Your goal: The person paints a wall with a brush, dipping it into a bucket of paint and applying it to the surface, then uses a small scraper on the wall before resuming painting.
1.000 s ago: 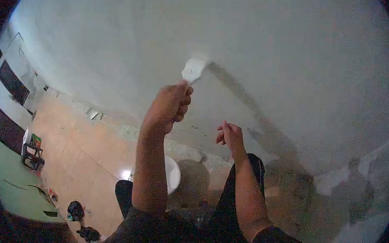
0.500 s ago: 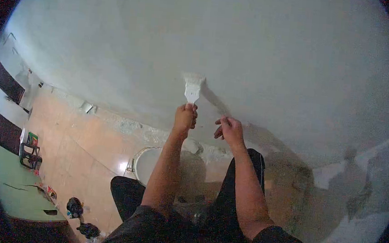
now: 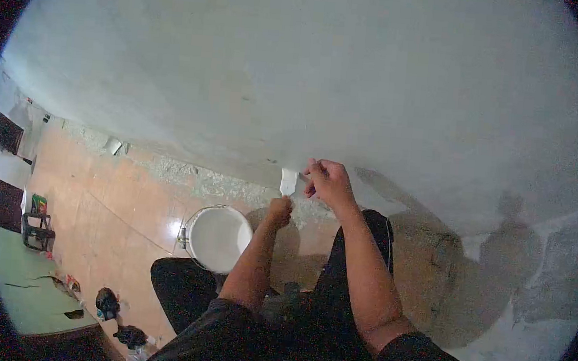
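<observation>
Brush dropped low on wall, L hand gripping handle, R hand fingers curled beside.

A single head-worn fisheye camera looks forward and steeply down, close to the pale wall that fills the upper frame. Below the wall lie the tiled floor and a white bucket, between the wall's foot and the person's knees.

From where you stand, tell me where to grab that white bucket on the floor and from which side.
Take the bucket by the metal fitting on its left rim, probably where a handle attaches, coming down from above. It stands upright with its mouth open and looks filled with white, so a grip on the rim should keep it level. The left hand is nearest, though it holds a brush.
</observation>
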Demonstrator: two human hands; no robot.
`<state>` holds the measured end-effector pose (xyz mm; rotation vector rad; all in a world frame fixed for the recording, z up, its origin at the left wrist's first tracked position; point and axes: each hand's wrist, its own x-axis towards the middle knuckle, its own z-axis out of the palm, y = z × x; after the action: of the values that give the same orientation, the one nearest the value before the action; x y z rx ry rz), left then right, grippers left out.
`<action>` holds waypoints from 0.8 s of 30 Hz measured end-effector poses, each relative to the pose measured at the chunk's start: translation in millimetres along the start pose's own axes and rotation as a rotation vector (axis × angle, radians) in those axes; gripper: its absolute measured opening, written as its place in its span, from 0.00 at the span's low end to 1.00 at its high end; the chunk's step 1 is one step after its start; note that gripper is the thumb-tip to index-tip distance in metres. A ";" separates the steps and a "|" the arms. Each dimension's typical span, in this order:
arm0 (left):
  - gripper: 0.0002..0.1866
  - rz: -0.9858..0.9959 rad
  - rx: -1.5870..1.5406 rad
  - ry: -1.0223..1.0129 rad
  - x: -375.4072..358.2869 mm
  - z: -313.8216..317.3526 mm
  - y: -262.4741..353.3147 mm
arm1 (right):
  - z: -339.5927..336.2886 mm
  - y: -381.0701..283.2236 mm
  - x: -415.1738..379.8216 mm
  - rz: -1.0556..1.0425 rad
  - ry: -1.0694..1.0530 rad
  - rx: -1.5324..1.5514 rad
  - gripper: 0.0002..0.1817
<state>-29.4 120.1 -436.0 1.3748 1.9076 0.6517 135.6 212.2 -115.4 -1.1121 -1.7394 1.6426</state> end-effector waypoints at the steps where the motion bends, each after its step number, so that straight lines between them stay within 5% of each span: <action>1: 0.10 0.304 0.653 -0.110 7.9 14.0 -21.2 | 0.5 2.1 0.9 -0.009 -0.001 -0.008 0.21; 8: 0.07 0.156 0.456 0.148 -24.4 -105.9 135.6 | -3.3 -7.0 -5.8 0.051 0.006 -0.020 0.21; 10: 0.13 -0.436 -0.393 -0.032 -38.5 -155.6 197.5 | -4.0 -3.2 -4.2 0.045 0.021 -0.033 0.21; 16: 0.16 -0.289 -0.774 0.148 -111.3 -256.0 306.6 | -8.3 -4.2 -6.2 -0.037 0.071 -0.127 0.23; 20: 0.17 -0.062 -1.129 0.143 -133.6 -276.9 317.3 | -13.6 -1.7 -11.9 -0.015 0.032 0.003 0.23; 24: 0.18 -0.084 -0.976 0.221 -102.3 -251.0 295.1 | -19.6 0.5 -10.5 0.013 0.046 -0.031 0.22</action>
<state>-23.4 114.5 -35.4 0.6020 1.4238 1.4771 157.3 214.7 -111.2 -1.1686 -1.7376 1.5904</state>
